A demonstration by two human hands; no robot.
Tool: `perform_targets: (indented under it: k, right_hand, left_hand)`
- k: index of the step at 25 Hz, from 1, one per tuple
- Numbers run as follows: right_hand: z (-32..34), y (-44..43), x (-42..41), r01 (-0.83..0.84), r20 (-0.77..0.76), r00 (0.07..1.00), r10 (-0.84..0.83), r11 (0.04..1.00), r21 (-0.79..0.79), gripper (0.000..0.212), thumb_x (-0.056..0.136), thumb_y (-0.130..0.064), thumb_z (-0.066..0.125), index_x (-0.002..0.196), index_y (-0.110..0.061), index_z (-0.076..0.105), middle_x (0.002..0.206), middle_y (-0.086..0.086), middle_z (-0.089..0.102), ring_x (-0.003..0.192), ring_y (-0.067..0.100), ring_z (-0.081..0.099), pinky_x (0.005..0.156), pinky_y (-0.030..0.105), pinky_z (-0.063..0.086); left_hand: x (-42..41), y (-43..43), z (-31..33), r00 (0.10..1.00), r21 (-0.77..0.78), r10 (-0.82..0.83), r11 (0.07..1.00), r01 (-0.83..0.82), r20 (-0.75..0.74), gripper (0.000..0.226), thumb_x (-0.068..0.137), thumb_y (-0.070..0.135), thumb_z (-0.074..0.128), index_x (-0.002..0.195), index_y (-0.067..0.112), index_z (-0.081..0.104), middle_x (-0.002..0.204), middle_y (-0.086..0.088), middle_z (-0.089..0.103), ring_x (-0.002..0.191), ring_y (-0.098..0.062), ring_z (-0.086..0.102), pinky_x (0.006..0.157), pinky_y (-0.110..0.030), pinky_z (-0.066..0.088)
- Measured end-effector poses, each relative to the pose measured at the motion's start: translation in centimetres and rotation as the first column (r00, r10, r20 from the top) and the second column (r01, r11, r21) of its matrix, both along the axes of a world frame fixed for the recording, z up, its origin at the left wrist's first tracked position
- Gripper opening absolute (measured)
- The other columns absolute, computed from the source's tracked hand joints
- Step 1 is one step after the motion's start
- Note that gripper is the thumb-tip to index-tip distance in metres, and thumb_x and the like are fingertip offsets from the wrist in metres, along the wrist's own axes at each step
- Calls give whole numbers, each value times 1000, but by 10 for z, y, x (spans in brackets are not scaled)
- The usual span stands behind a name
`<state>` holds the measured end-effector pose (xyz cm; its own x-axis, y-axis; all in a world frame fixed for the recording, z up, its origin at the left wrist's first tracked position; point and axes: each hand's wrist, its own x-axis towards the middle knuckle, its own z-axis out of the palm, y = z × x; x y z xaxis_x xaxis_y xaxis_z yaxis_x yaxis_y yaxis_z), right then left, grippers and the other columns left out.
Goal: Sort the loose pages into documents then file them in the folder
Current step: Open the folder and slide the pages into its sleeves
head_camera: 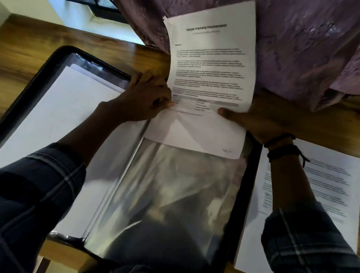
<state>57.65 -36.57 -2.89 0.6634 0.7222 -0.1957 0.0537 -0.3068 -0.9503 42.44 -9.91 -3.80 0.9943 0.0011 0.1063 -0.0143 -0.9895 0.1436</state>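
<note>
Over the open folder [23,103], left hand [147,98] and right hand [255,120] each pinch the printed document [209,72] low down; slide its bottom edge straight into the clear sleeve [179,193], keeping both corners flat.

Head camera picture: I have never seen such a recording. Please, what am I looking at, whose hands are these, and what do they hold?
No machine here. A person wears one wide-angle camera on the head; it looks down at their own hands. The left hand and the right hand both pinch a printed page titled "Sample Internship Documentation". Its lower end meets a clear sleeve of an open black folder, which lies on a wooden table. Right of the folder lie other pages. A purple cloth hangs behind.
</note>
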Motion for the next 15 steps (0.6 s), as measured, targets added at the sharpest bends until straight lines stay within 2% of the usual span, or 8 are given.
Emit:
perform_targets:
  k: [4,6,7,9,12,13,15]
  right_hand:
    - [-10,8,1,217,-165,967,-193,966,142,45,88,-12,69,131,-6,57,124,4,65,109,12,66,93,27,54]
    - [-11,8,2,165,-206,968,-143,982,94,59,77,-15,77,132,-6,56,127,4,64,110,13,65,94,29,54]
    - [-8,7,4,88,-224,971,-79,996,31,62,74,-14,79,132,-8,57,127,3,63,110,11,65,95,29,54]
    - [-5,7,10,9,-257,966,-5,1000,13,60,74,-14,79,130,-10,59,126,3,65,108,13,67,92,30,56]
    - [-1,3,20,200,-311,937,-162,975,95,67,65,-29,81,127,-9,62,118,7,70,102,19,70,87,38,58]
    - [3,0,23,156,-293,947,-133,986,56,66,66,-25,81,126,-8,61,115,5,71,100,16,71,85,37,59]
    - [7,-2,23,-33,-268,963,25,999,-26,55,72,-9,79,124,-10,61,110,0,71,97,12,71,78,29,60]
  left_hand:
    - [0,-18,-1,999,-108,15,994,-10,41,42,86,58,49,89,19,65,106,-1,58,110,-28,48,92,-37,27]
    - [4,-37,-5,996,-167,-29,985,43,82,35,88,51,53,91,18,68,104,-2,59,107,-24,48,93,-38,30]
    - [6,-46,-8,990,-186,-62,979,84,123,31,89,44,55,91,16,68,102,-4,60,106,-23,47,95,-38,32]
    - [10,-54,-11,980,-208,-86,970,124,181,26,91,36,58,91,12,69,100,-7,61,108,-22,44,100,-40,32]
    - [9,-54,-12,984,-215,-61,972,97,168,24,90,36,60,91,14,70,101,-6,61,109,-25,46,100,-42,32]
    - [8,-53,-11,988,-222,-49,972,82,148,24,90,38,59,91,16,69,100,-5,61,107,-27,48,99,-40,30]
    - [8,-52,-7,994,-246,-36,967,61,103,28,89,42,55,93,18,69,101,-4,60,106,-27,50,96,-35,27]
